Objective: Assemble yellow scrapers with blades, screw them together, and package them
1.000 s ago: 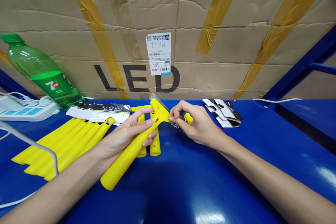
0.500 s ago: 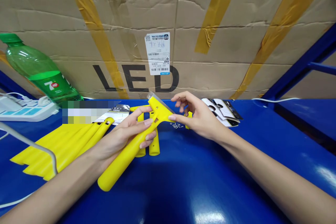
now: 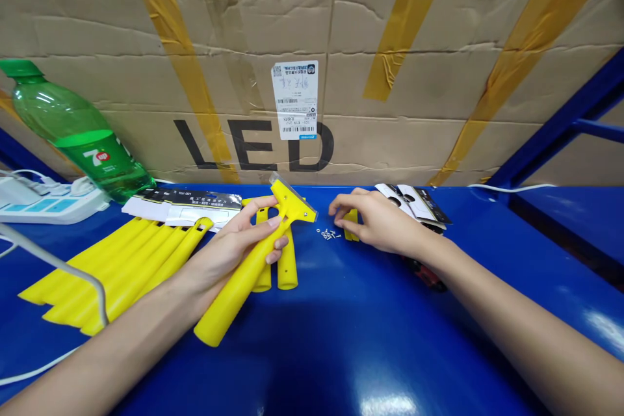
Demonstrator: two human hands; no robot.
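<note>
The left hand (image 3: 229,253) holds a yellow plastic scraper with a long round handle and a flat head (image 3: 253,260), its fingers (image 3: 273,224) clamped around the handle just below the head. The scraper is raised off the glossy blue bench (image 3: 341,338), tilted so that the handle end points down toward the person and the head points up and away, with a thin clear blade edge showing at the top of the head. The right hand (image 3: 380,224) rests palm down on the bench to the right of the scraper head, apart from it. Its fingers are curled loosely over a small yellow plastic piece (image 3: 350,224); whether they grip that piece cannot be told. Just left of these fingertips lies a little cluster of small silver screws (image 3: 329,234) on the bench.

Under the held scraper lie two more yellow plastic handles (image 3: 280,263), side by side. Further left, a row of yellow plastic handles (image 3: 112,266) lies at a slant, and above them sits a stack of black and white printed packaging cards (image 3: 182,205). A second pile of such cards (image 3: 414,205) lies behind the right hand. At the far left a green plastic drinks bottle (image 3: 78,136) leans beside a white power strip (image 3: 43,201), and a white cable (image 3: 63,273) crosses the bench edge. A large brown cardboard box taped with yellow strips (image 3: 390,45) stands behind everything, printed with black letters and bearing a white shipping label (image 3: 294,99)
</note>
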